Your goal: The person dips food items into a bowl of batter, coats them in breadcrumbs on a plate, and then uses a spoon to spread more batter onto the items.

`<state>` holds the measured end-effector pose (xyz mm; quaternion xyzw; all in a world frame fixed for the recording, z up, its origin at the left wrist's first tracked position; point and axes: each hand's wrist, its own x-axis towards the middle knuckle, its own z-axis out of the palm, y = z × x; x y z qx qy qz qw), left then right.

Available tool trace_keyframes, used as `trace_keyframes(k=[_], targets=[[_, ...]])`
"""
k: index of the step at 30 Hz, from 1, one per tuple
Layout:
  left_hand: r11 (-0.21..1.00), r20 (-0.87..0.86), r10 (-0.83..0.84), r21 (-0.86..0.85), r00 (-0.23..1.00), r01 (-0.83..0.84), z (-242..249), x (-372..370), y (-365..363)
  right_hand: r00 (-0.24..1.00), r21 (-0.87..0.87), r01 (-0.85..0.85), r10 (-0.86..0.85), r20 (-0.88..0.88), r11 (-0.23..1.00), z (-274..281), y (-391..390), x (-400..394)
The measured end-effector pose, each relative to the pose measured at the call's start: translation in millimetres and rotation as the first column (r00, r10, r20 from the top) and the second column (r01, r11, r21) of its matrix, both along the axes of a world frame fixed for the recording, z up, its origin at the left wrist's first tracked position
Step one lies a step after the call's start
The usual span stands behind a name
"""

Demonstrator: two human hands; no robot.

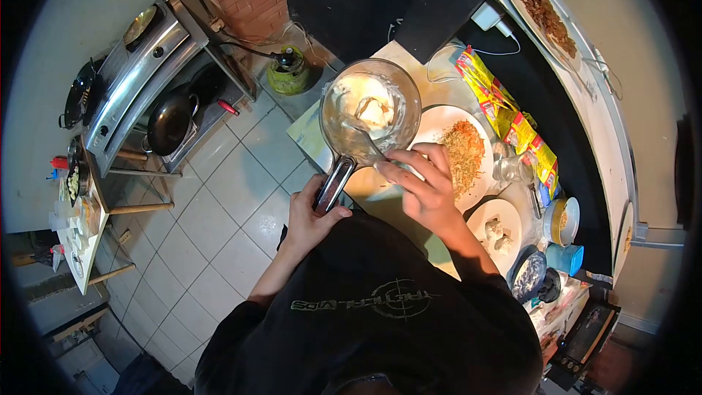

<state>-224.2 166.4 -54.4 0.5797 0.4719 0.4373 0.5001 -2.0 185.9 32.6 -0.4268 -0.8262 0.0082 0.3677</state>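
Observation:
My left hand [311, 213] is closed around the handle of a saucepan [406, 95], which is at the table's edge in front of me. Inside the pan lies a thick white creamy mixture [374, 106], with smears up the wall. Between the fingers of my right hand [425, 189] is a metal spoon [370, 142] that reaches down into the pan; its tip is hard to make out. Right of the pan, a white plate [433, 123] carries shredded orange and tan food [463, 157]. Nearer my right forearm sits a smaller plate [479, 221] with white lumps.
Yellow-red packets [504, 113], a glass jar [513, 170] and tubs [561, 221] crowd the table's right side. A plate of brown food [547, 22] rests on the ledge above. A stove [150, 55] and green gas cylinder [287, 73] stand to the left.

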Motion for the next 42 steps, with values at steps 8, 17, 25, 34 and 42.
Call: trace_keyframes(k=[8,17,25,34,42], targets=[[1.0,-0.003,0.008,-0.007,1.0,-0.008,-4.1,-2.8,-2.5,0.998,-0.068,-0.061,0.062,0.016,0.996,1.4,-3.5,7.4],[0.998,-0.14,-0.046,0.036,0.989,0.052,8.2,-1.0,-1.6,0.99,0.004,0.143,-0.143,-0.003,0.99,-7.9,-3.6,-5.1],[0.997,-0.075,-0.067,0.038,0.995,0.07,4.0,0.5,-1.1,0.955,0.005,0.164,-0.157,-0.25,0.987,-5.0,-5.6,-19.3],[0.997,-0.03,-0.076,0.014,0.997,0.076,0.5,-2.7,1.3,0.995,0.084,0.023,-0.015,-0.095,0.996,3.7,6.2,-9.4],[0.998,-0.071,-0.059,0.029,0.996,0.061,3.1,-5.6,0.0,0.992,0.177,0.128,-0.129,-0.006,0.976,26.9,32.5,21.1]])
